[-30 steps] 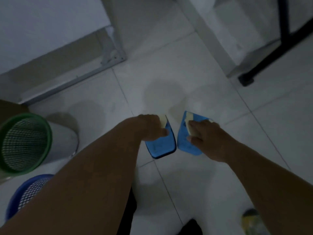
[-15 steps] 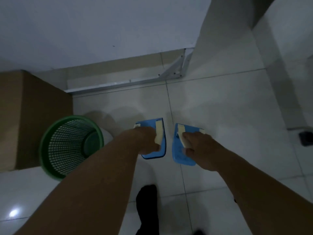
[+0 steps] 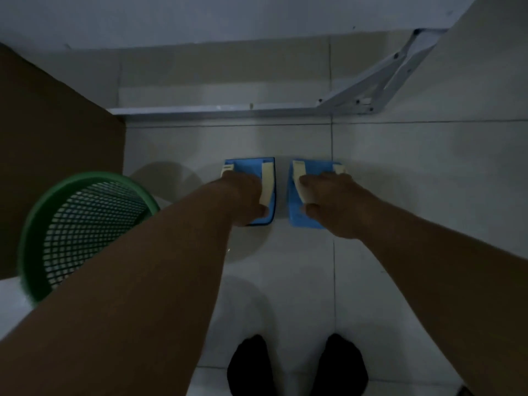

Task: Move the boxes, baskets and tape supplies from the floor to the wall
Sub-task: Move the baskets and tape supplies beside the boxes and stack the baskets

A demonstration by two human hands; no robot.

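Well, the person is holding two blue holders side by side, close together but not touching, low over the floor [image 3: 414,195] and a little way out from the wall [image 3: 200,18]. The left hand [image 3: 245,198] is gripping the left holder [image 3: 248,167] from above, and the right hand [image 3: 334,204] is gripping the right holder [image 3: 317,167] the same way, thumbs tucked at the near inner edges.

To my eye they are setting the pair down. Doing it well means bringing both down flat and level, keeping the gap between them, and nudging them up toward the foot of the wall next to the cardboard box [image 3: 57,124] and the green basket [image 3: 94,178]. The fingers should be letting go only once each holder is resting firmly. The left forearm is passing right over the basket's rim, so it needs watching.

Plenty is hard to read. The room is dim, and the hands are covering most of each holder, leaving only blue edges and cream strips showing. I cannot tell whether any tape is on them or whether they are touching the tiles. The forearm is hiding the basket's near side, and the box is running off the left edge.
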